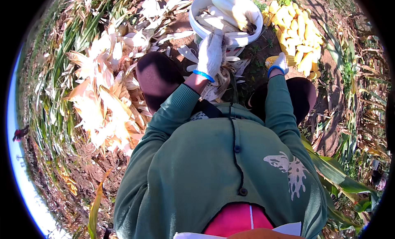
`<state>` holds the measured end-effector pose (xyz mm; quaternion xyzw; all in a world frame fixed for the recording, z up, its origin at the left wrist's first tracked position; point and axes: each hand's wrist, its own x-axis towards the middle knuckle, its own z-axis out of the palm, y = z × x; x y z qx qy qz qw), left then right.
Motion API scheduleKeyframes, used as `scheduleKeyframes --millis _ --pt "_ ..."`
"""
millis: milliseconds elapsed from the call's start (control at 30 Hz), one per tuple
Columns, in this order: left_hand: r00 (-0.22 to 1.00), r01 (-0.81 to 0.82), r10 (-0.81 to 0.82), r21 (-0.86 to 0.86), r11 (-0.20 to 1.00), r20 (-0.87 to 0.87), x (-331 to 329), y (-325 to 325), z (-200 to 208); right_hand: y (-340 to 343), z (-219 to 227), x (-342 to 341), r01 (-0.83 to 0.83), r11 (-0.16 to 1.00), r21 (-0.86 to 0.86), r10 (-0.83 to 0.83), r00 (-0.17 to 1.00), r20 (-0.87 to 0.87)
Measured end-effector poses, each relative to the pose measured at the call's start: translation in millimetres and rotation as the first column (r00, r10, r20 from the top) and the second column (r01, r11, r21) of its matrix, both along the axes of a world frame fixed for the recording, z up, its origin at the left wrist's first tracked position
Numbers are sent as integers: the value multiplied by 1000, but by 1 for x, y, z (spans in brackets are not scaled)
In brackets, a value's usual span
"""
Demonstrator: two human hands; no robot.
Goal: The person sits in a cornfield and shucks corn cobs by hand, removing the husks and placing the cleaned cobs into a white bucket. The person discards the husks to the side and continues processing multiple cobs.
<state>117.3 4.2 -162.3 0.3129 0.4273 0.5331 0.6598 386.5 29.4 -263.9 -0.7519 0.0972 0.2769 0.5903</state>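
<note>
My right hand [280,63], in a white glove with a blue cuff, is closed around a husked yellow ear of corn [272,61], beside the corn pile. My left hand [210,54], gloved the same way, is at the near rim of a white bucket [192,18]. Its fingers look drawn together, with a dark tuft at their right side; what they hold is hidden. Ears of corn in pale husks [224,13] fill the bucket. Loose dry husks [216,89] lie just below my left wrist.
A heap of husked yellow corn [302,31] lies at the far right. To the left spreads a large mound of pale husks [107,87]. Dry stalks [368,87] cover the ground on the right, and green leaves [335,171] stand near my right side. My knees flank the working spot.
</note>
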Motion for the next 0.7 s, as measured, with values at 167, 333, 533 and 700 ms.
scheduleKeyframes --millis 167,333,533,700 --pt "936 -125 282 547 828 -213 -15 25 27 1 -16 -17 -339 875 345 420 887 -194" --pt "739 -174 562 701 692 -371 -122 33 126 -6 -30 -6 -248 963 106 261 957 -128" --pt "-163 151 846 835 530 -507 -328 34 84 -2 -49 -7 -236 944 231 290 927 -238" --pt "-154 -118 -257 -240 963 -954 -473 -36 19 5 -36 -12 -259 921 292 325 923 -208"
